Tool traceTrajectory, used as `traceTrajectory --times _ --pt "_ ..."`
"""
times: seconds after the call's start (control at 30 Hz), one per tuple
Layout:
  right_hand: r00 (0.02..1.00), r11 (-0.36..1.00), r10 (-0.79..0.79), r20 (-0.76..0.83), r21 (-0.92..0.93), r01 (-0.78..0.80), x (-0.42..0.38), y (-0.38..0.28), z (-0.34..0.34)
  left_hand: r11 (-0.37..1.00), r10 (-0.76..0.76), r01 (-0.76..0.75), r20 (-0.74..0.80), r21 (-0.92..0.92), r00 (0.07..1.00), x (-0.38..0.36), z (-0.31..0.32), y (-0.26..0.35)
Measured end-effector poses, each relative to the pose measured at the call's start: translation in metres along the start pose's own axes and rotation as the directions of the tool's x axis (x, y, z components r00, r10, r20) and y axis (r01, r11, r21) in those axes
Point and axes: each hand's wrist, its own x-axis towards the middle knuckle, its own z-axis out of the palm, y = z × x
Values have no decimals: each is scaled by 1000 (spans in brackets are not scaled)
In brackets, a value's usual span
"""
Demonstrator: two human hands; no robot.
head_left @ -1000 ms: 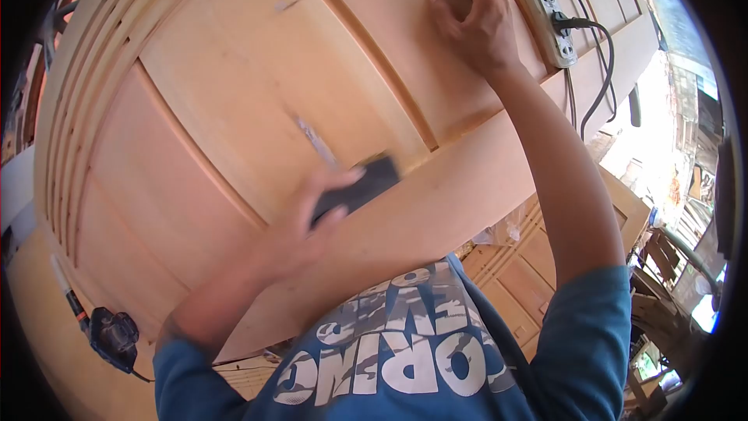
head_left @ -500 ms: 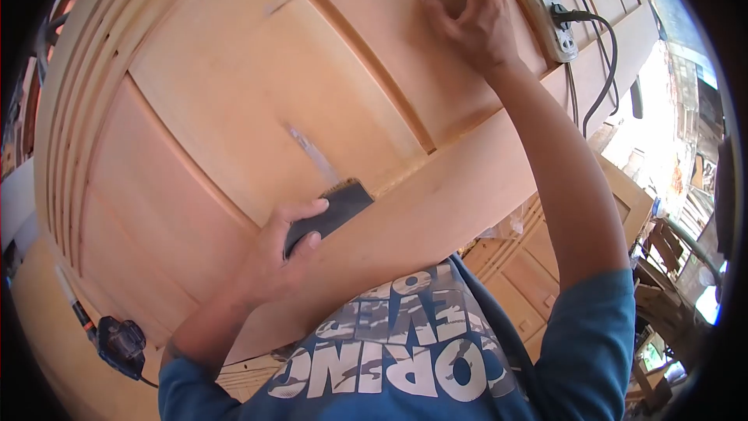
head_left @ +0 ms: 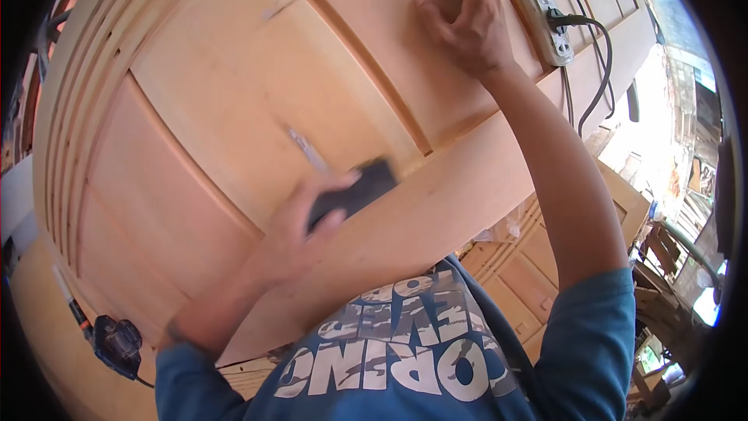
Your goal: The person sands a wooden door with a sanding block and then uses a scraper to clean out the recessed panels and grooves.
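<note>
My left hand (head_left: 300, 222), a little blurred, grips a dark sanding block (head_left: 357, 193) between thumb and fingers. The block lies against the lower part of a light wooden panel door (head_left: 226, 54), beside its bottom rail. A whitish streak (head_left: 308, 150) marks the panel just above the block. Farther up on the right, my right hand (head_left: 470, 19) rests on another panel with its fingers bent and apart, holding nothing.
A white power strip (head_left: 548, 25) with a black plug and cable lies right of my right hand. At the lower left is a dark power tool (head_left: 117, 343) with a hose. More panelled wood (head_left: 518, 284) and scrap pieces are at the lower right.
My left hand has slid right and slightly up with the block. My right hand is almost where it was.
</note>
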Motion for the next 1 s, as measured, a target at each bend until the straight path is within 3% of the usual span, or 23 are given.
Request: traceTrajectory --times 0.03,0.13,0.23,0.3,0.4,0.47,0.53,0.63,0.7,0.77,0.87,0.93,1.0 --pt "1000 1000 6 3 22 -6 -1 0 0 991 86 -86 5 101 996 22 7 8" --pt "1000 999 4 -26 -33 -5 -8 7 10 995 67 -65 25 -76 997 68 28 28" --pt "999 999 33 -20 -25 -34 -7 5 11 989 106 -105 -6 105 994 25 10 4" --pt "999 1000 30 -25 -7 -30 -6 3 13 991 -114 111 38 70 993 -27 -16 -4" --pt "1000 998 21 -19 -59 -23 -5 6 10 987 -156 156 10 -45 988 -36 -15 2" --pt "1000 998 14 -6 -63 -14 -7 3 12 992 97 -98 16 82 995 16 5 8" --pt "1000 999 17 -10 -42 -18 -8 6 9 982 184 -184 2 -36 983 66 25 20" --pt "1000 1000 16 -6 -14 -16 -7 4 9 989 143 -145 96 14 985 52 17 15" --pt "1000 1000 16 -16 -25 -16 -8 5 12 999 -16 21 159 -32 987 1 -7 -9" --pt "1000 999 24 -18 -41 -25 -6 8 14 996 -75 77 38 -54 996 -47 -21 -15" --pt "999 999 50 20 -15 -49 -6 2 7 999 21 -18 -54 39 998 -14 -3 -4" --pt "998 995 59 31 81 -61 0 -1 3 988 151 -151 -7 12 988 44 18 13" --pt "1000 1000 12 7 -20 -12 -6 4 7 998 46 -43 46 -49 998 67 26 26"
